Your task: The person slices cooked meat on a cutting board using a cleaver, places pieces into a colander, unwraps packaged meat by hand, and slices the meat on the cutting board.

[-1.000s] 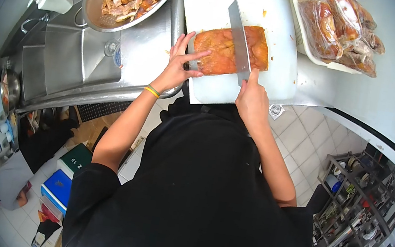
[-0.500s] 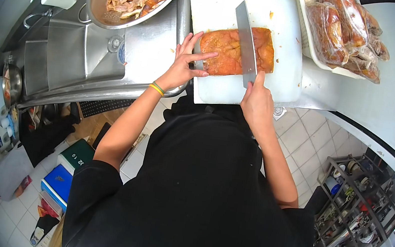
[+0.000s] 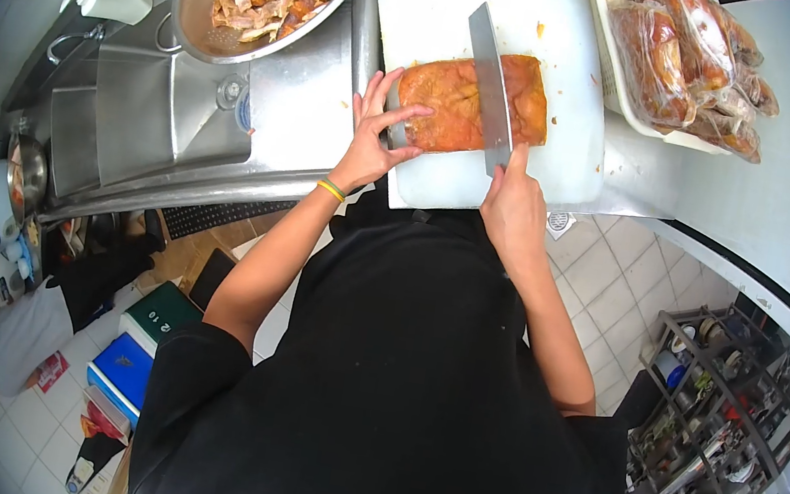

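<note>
A reddish-brown slab of roasted meat (image 3: 441,102) lies on the white cutting board (image 3: 560,184). My right hand (image 3: 514,208) is closed around the handle of a cleaver (image 3: 492,84), index finger along the blade. The broad blade stands across the slab, right of its middle; how deep it sits is hidden. At the slab's left end, my left hand (image 3: 370,137) has its fingers spread, index finger resting on the meat and thumb near its front edge. A grey, metal-looking piece (image 3: 394,105) shows between this hand and the meat; I cannot make out its kind.
A steel colander (image 3: 186,10) of cut meat stands beyond the sink (image 3: 132,109) at left. Right of the board, a white basket (image 3: 616,91) holds plastic-wrapped meat (image 3: 653,66). A co-worker (image 3: 18,341) is at far left; a metal rack (image 3: 723,425) stands at lower right.
My left wrist and forearm have shifted slightly right, with the fingers still at the slab's left end. The cleaver and right hand look almost unchanged. The co-worker's arm has moved.
</note>
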A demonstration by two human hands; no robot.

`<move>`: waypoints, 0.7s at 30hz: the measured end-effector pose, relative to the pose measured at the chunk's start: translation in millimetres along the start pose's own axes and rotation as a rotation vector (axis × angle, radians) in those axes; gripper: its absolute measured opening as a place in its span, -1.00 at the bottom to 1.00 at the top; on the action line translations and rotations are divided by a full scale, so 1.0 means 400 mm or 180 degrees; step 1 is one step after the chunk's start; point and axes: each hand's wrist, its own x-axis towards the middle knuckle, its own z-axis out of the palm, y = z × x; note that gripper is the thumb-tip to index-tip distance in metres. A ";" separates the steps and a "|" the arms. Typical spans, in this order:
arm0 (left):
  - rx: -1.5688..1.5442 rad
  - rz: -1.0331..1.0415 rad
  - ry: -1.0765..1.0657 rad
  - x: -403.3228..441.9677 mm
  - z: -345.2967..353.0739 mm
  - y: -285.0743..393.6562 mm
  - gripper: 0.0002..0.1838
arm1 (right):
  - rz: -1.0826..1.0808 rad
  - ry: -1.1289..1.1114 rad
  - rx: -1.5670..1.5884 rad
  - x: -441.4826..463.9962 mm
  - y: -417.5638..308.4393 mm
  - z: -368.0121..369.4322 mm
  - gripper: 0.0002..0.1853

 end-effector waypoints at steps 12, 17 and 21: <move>-0.0078 0.0059 0.0112 -0.003 0.004 -0.004 -0.40 | 0.0026 -0.0035 0.0014 0.001 -0.008 -0.010 -0.73; -0.0108 -0.0011 0.0033 -0.004 0.001 0.006 -0.41 | 0.0154 -0.0183 0.0066 0.003 -0.016 -0.020 -0.70; -0.0176 -0.0119 -0.0051 -0.005 0.004 -0.002 -0.41 | 0.0158 -0.0253 0.0011 0.007 -0.029 -0.037 -0.71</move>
